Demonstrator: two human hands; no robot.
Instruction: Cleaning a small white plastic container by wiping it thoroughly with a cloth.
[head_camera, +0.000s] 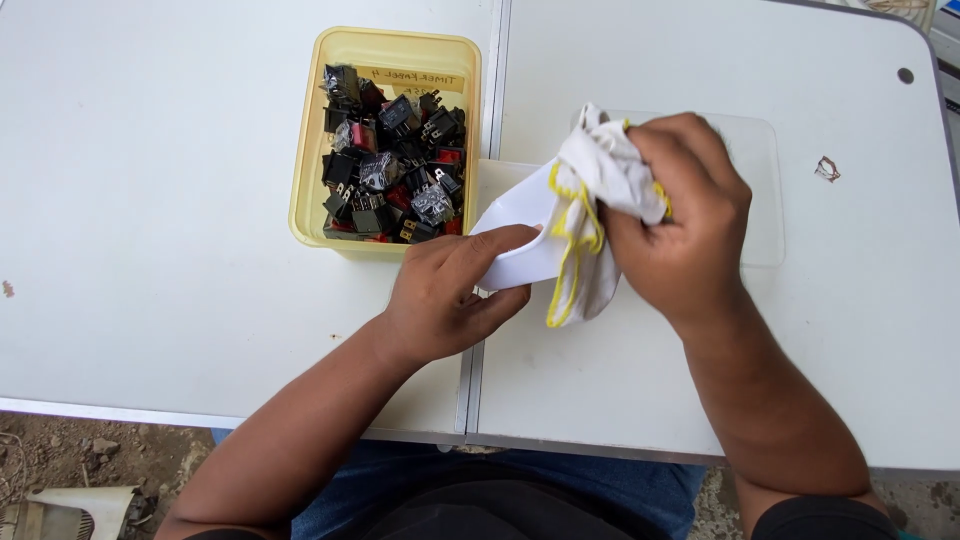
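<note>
Across most of the frame, a white two-panel worktop (150, 200) with a metal seam running down its centre. Upper centre, just left of the seam, a pale yellow rectangular plastic tub (305, 160) filled with small black and red electrical switches and relays (395, 160). Right of centre, a clear flat plastic sheet (755, 190) lies on the worktop, partly under the right hand. Centre of frame, a white curved plastic piece (515, 235), tilted, held up just below and right of the tub. Right hand (680, 225) has fingers closed around a bunched white cloth with yellow edging (590, 195), pressing it against the white piece. Left hand (445, 295) has fingers gripping the lower edge of the white piece, thumb on top. Far right, a small torn scrap (827, 169) on the worktop.
</note>
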